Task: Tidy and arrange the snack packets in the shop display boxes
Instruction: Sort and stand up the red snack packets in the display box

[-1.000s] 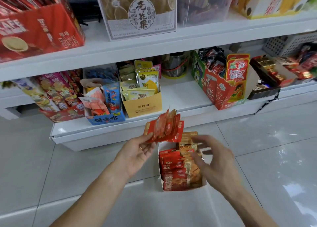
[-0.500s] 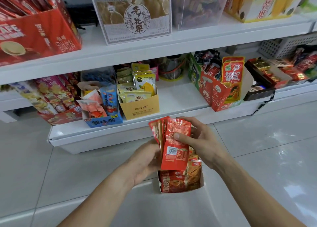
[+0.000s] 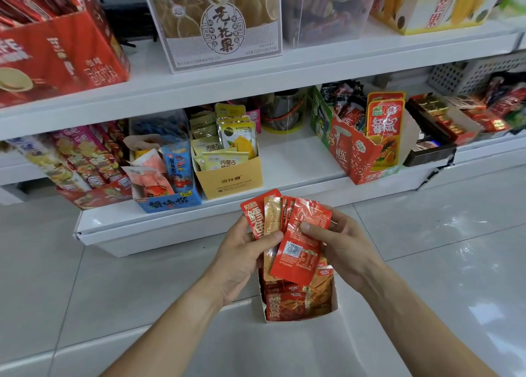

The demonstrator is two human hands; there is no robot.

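Both hands hold a fanned stack of red snack packets [image 3: 287, 234] above a small white display box [image 3: 301, 315] on the floor. Left hand [image 3: 244, 258] grips the stack from the left, thumb across the front. Right hand [image 3: 344, 242] pinches the front packet [image 3: 299, 251], barcode side facing up. The box has more red packets inside. Yellow box [image 3: 230, 177] sits on the bottom shelf [image 3: 299, 160] behind.

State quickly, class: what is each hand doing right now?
Left hand: holds the fanned red packets, thumb across them.
Right hand: pinches the front red packet.
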